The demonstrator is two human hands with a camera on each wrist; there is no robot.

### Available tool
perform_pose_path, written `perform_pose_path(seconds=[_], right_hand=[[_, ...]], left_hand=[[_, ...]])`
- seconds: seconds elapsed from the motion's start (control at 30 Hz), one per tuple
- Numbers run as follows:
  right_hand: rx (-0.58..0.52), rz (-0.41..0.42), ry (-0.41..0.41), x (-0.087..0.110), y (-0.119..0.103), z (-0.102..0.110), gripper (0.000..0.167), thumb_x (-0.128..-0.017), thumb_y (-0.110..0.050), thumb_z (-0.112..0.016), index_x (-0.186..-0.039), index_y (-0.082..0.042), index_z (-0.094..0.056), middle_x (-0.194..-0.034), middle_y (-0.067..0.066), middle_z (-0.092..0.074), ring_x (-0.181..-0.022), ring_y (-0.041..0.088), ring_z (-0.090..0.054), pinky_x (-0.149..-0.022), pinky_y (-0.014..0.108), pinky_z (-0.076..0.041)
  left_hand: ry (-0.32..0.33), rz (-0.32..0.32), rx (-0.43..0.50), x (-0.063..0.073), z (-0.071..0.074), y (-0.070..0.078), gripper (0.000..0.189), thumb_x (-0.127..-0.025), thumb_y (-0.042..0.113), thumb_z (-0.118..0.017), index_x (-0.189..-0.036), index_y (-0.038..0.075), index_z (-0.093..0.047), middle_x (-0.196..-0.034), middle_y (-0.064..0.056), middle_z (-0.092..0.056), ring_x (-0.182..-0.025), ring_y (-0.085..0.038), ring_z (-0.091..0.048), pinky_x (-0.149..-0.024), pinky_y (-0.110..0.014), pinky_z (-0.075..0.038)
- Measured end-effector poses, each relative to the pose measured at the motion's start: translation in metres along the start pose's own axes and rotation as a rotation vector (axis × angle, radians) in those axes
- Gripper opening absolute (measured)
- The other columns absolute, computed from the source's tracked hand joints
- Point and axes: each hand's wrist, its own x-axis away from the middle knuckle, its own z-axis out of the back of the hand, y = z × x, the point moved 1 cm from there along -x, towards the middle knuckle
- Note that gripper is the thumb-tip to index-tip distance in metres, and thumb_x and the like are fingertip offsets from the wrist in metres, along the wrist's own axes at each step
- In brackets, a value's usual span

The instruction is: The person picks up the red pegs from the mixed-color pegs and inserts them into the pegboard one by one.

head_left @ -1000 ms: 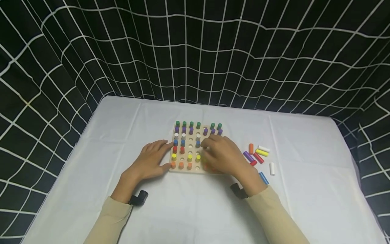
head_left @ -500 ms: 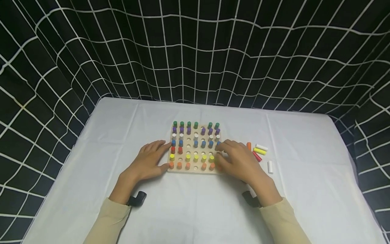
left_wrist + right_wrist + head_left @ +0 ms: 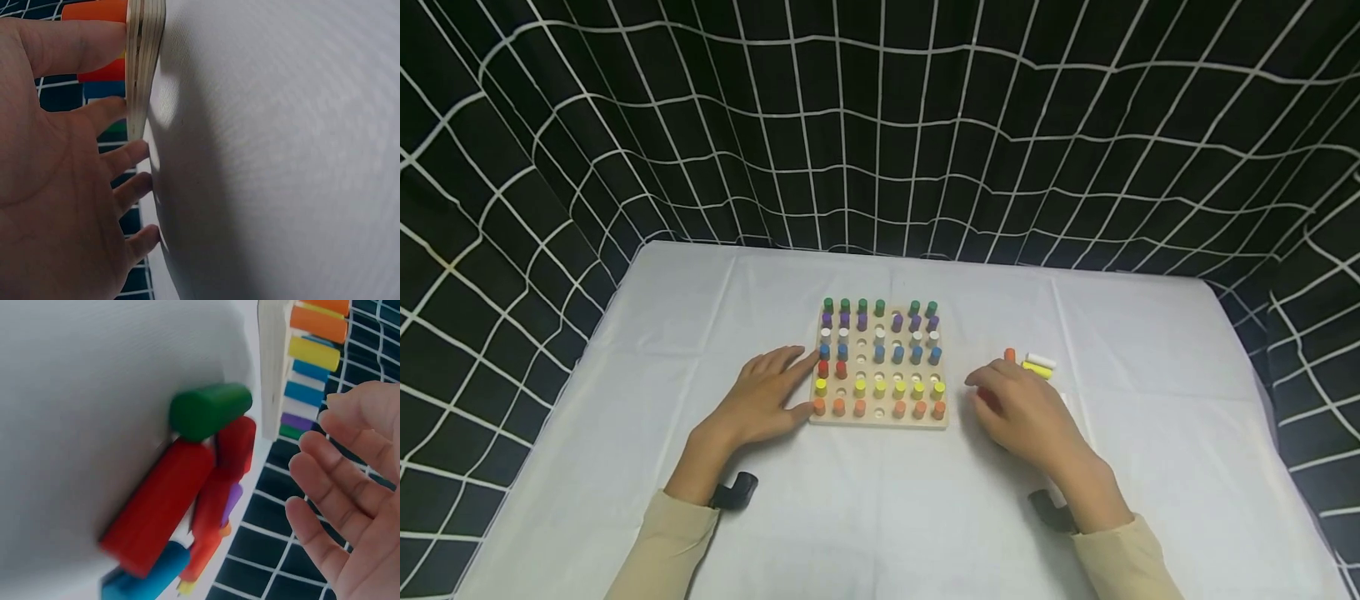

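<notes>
A wooden pegboard bears rows of colored pegs: green, purple, white, blue, red, yellow and orange. Several of its holes are bare, mostly in the red row. My left hand lies at the board's left side, with the thumb and index fingertip against its edge. In the left wrist view, the fingers are spread along the cloth. My right hand hovers right of the board over loose pegs, fingers loosely bent and holding nothing. Below it in the right wrist view lie a green peg, red pegs and a blue peg.
Beyond the right hand lie an orange peg, a white peg and a yellow peg. A white cloth covers the table. Black curtains with white grid lines stand behind and at both sides.
My right hand has moved right, from over the board to over the loose pegs, uncovering the board's right columns. My left hand has stayed at the board's left edge.
</notes>
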Motion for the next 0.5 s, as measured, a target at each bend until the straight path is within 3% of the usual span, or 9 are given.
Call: perform_pose_path(seconds=[0.23, 0.4, 0.5], right_hand=[[0.001, -0.034, 0.007, 0.016, 0.008, 0.002, 0.010, -0.091, -0.013, -0.077, -0.101, -0.012, -0.077, -0.093, 0.001, -0.073, -0.082, 0.015, -0.063, -0.075, 0.040, -0.057], [0.003, -0.109, -0.040, 0.033, 0.013, 0.004, 0.016, -0.094, -0.018, -0.076, -0.107, -0.010, -0.078, -0.100, 0.004, -0.076, -0.097, 0.027, -0.072, -0.090, 0.052, -0.061], [-0.010, -0.154, -0.054, 0.044, 0.017, 0.007, 0.018, -0.095, -0.021, -0.077, -0.109, -0.011, -0.078, -0.103, 0.005, -0.077, -0.099, 0.028, -0.073, -0.092, 0.055, -0.061]], left_hand=[[-0.002, 0.005, 0.004, 0.001, 0.001, 0.000, 0.078, -0.098, 0.046, -0.061, -0.167, 0.021, -0.034, -0.173, -0.014, -0.033, -0.163, -0.038, -0.027, -0.134, -0.063, -0.019], [0.007, 0.003, 0.008, 0.001, 0.001, 0.001, 0.077, -0.098, 0.045, -0.061, -0.167, 0.020, -0.036, -0.172, -0.014, -0.034, -0.162, -0.038, -0.027, -0.133, -0.063, -0.020], [0.010, 0.004, 0.005, 0.002, 0.000, 0.001, 0.077, -0.098, 0.045, -0.061, -0.166, 0.020, -0.037, -0.172, -0.015, -0.035, -0.162, -0.038, -0.028, -0.133, -0.064, -0.020]])
